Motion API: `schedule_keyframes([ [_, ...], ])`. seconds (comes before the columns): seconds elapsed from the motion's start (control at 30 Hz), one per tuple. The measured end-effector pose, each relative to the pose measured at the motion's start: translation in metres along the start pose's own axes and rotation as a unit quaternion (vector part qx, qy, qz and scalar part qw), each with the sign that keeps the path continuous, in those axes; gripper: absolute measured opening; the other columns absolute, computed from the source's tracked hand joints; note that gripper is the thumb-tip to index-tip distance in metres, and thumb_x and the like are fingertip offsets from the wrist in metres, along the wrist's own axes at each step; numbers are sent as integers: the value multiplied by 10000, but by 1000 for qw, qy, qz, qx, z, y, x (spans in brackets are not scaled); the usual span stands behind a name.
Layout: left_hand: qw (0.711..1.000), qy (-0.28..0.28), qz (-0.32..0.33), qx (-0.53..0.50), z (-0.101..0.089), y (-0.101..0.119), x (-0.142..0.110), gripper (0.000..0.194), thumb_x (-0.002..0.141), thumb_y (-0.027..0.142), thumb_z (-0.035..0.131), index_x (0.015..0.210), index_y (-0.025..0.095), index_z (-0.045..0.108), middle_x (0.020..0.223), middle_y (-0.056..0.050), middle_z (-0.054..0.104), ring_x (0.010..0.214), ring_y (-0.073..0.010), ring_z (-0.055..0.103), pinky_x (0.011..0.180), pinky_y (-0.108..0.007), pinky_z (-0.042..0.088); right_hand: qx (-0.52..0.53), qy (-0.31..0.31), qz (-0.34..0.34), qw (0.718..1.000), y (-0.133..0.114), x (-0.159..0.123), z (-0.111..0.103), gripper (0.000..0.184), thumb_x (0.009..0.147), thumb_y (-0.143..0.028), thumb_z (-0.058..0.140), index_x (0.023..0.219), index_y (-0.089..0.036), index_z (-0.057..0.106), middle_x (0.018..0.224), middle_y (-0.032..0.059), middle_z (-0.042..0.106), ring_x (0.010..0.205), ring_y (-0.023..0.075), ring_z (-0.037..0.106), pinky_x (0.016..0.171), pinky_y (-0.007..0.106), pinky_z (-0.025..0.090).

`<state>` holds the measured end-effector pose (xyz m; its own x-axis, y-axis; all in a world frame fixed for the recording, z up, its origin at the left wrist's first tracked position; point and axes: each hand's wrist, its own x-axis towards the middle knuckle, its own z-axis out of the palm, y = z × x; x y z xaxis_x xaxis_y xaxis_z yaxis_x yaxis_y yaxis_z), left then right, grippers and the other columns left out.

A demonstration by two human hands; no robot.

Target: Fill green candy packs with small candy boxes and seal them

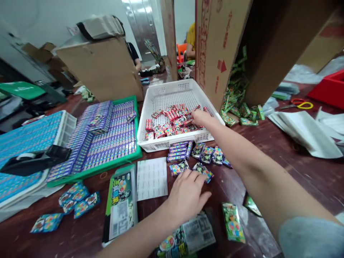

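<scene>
My right hand [201,119] reaches into a white perforated plastic basket [152,146]. Its fingers are bent down and closed on a small red candy packet among several red candy packets [168,129]; the fingertips are partly hidden. Nearer to me, my left hand [186,193] lies palm down with its fingers spread, touching or just above the dark purple candy packets [202,171]. Beside those are a short stack of purple candy boxes [177,152] and more purple packets [207,154]. Below the left hand lies a printed pouch [199,233], partly covered by my forearm.
A green tray [137,122] of purple boxes and a stack of blue boxes [34,132] stand left. A sticker sheet [152,178], a printed pouch [120,200] and blue packets [80,200] lie nearer. Right are a tipped carton [215,43] spilling green packets [236,96] and scissors [298,104].
</scene>
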<state>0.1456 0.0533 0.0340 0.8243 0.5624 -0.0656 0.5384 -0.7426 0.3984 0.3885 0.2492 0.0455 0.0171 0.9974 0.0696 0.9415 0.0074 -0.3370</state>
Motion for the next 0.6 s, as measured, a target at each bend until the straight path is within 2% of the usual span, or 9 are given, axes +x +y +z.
schedule_keyframes([
  [0.07, 1000, 5, -10, -3, 5, -5, -9, 405, 967, 409, 596, 1306, 187, 617, 1225, -96, 681, 1172, -303, 578, 1063, -494, 470, -6, -4, 19, 1000, 4, -12, -9, 215, 886, -301, 695, 1040, -154, 719, 1103, 136, 708, 1113, 325, 652, 986, 469, 483],
  [0.13, 1000, 10, -15, -9, 10, -10, -22, 422, 990, 418, 558, 1328, 170, 601, 1264, -108, 671, 1202, -303, 566, 1084, -495, 453, -1, 23, 3, 1000, 12, -46, -19, 271, 938, -298, 597, 1156, -160, 678, 1212, 146, 658, 1209, 333, 592, 1026, 474, 453],
  [0.17, 1000, 7, -14, -15, 13, -12, -31, 444, 993, 436, 551, 1346, 169, 587, 1287, -111, 663, 1216, -303, 560, 1088, -496, 450, 8, 44, -28, 999, 16, -71, -22, 293, 955, -297, 560, 1206, -171, 644, 1253, 131, 629, 1241, 316, 564, 1045, 469, 444],
  [0.23, 999, -12, -10, -29, 23, -12, -51, 528, 970, 499, 576, 1391, 181, 551, 1350, -111, 633, 1240, -309, 551, 1087, -505, 453, 56, 79, -183, 978, 18, -133, -21, 252, 941, -254, 563, 1174, -185, 630, 1215, 98, 619, 1214, 282, 569, 1035, 457, 466],
  [0.3, 998, -36, -10, -41, 35, -9, -74, 678, 903, 574, 646, 1450, 202, 496, 1436, -113, 578, 1280, -327, 532, 1095, -528, 449, 88, 23, -271, 958, 15, -204, -8, 187, 944, -202, 540, 1103, -216, 638, 1179, 69, 623, 1151, 237, 603, 989, 410, 512],
  [0.37, 997, -59, -27, -48, 46, -6, -93, 879, 804, 631, 730, 1509, 204, 424, 1517, -129, 508, 1335, -358, 496, 1115, -556, 432, 76, -61, -241, 966, 9, -270, 13, 217, 976, -209, 497, 1132, -255, 641, 1205, 64, 634, 995, 202, 655, 822, 345, 575],
  [0.43, 994, -75, -56, -52, 52, -4, -103, 1054, 712, 658, 792, 1546, 179, 361, 1561, -157, 451, 1379, -385, 456, 1137, -575, 409, 74, -127, -205, 968, 6, -320, 31, 320, 990, -185, 468, 1255, -293, 611, 1342, 76, 605, 1041, 212, 672, 819, 353, 594],
  [0.5, 992, -82, -76, -57, 53, -3, -101, 1138, 675, 663, 813, 1564, 156, 314, 1583, -177, 412, 1414, -389, 418, 1160, -566, 386, 102, -122, -178, 971, 8, -352, 39, 439, 1000, -184, 460, 1419, -306, 508, 1496, 103, 507, 1263, 247, 600, 973, 416, 568],
  [0.6, 995, -70, -35, -67, 52, 4, -79, 1160, 694, 655, 801, 1588, 171, 242, 1627, -168, 345, 1470, -363, 346, 1199, -532, 331, 109, -86, -148, 979, 12, -376, 38, 743, 959, -393, 611, 1598, -250, 260, 1619, 157, 366, 1501, 330, 350, 1200, 585, 351],
])
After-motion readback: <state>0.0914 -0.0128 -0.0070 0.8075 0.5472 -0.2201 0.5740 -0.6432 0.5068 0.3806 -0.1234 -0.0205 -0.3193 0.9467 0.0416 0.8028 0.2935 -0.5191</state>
